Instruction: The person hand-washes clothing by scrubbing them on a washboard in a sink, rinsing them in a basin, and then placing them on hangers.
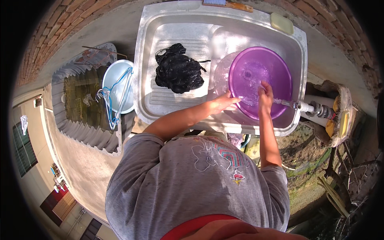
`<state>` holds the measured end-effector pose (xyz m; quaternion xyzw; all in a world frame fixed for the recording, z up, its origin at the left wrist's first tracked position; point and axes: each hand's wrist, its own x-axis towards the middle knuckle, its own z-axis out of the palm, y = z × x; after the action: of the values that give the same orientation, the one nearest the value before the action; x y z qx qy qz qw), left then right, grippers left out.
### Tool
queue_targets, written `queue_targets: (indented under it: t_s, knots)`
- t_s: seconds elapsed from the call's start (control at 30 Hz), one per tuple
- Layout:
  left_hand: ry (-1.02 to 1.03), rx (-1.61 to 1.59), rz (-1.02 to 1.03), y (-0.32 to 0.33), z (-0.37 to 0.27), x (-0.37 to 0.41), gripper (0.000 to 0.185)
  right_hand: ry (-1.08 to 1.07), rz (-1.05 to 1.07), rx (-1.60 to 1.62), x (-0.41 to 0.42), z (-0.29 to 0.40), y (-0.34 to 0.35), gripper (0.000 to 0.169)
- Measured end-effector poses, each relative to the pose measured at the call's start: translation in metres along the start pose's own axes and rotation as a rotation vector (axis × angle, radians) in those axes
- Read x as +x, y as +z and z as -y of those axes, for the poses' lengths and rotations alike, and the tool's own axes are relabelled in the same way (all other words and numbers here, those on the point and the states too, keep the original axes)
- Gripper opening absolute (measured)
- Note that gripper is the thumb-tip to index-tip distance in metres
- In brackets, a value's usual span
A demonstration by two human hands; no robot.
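A purple plastic basin (280, 70) stands in the right part of a grey washing sink (220, 115), with shallow, rippling water at its bottom. My left hand (225, 102) is at the basin's near left rim, its fingers over the edge. Over the basin is my right hand (265, 95), its fingers curled; whether anything is within them cannot be made out. Water runs from a tap (295, 105) at the right towards this hand. A bunched, wet-looking black cloth item (180, 70) lies on the ribbed washboard (160, 97) left of the basin.
A scrubbing brush (237, 6) and a pale soap box (282, 23) rest on the sink's far rim. Left of the sink, blue and white hangers (112, 99) lie across a light-blue basin (120, 67) beside a ribbed grey tank (90, 138) of murky water. A brick wall (60, 27) rises behind.
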<state>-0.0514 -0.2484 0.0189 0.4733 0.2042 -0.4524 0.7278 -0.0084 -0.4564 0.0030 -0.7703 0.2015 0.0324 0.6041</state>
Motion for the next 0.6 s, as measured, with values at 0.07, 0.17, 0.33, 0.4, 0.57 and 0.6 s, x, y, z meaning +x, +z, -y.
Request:
queue_targets:
  t_s: [0.07,0.17,0.33,0.4,0.57,0.6]
  knots:
    - [0.09,-0.029,0.098,-0.005,0.006,-0.01,0.079,-0.061,0.107,-0.1,-0.022,0.057,0.034,0.035]
    - [0.104,0.253,0.21,-0.021,-0.01,-0.029,0.068,-0.161,0.227,0.013,-0.032,0.074,0.084,0.034]
    - [1.201,0.979,-0.926,-0.103,-0.097,-0.13,0.03,-0.355,0.29,-0.108,-0.051,0.082,0.185,0.037]
    - [0.987,1.185,-1.341,-0.162,-0.122,-0.102,0.035,-0.431,0.125,-0.155,-0.043,0.064,0.256,0.037]
    - [0.894,0.587,-0.844,-0.192,-0.064,-0.084,0.033,-0.223,0.291,-0.097,-0.078,0.106,0.285,0.031]
    - [1.029,0.789,-0.997,-0.173,-0.042,-0.094,0.026,-0.515,0.243,-0.14,-0.094,0.086,0.271,0.027]
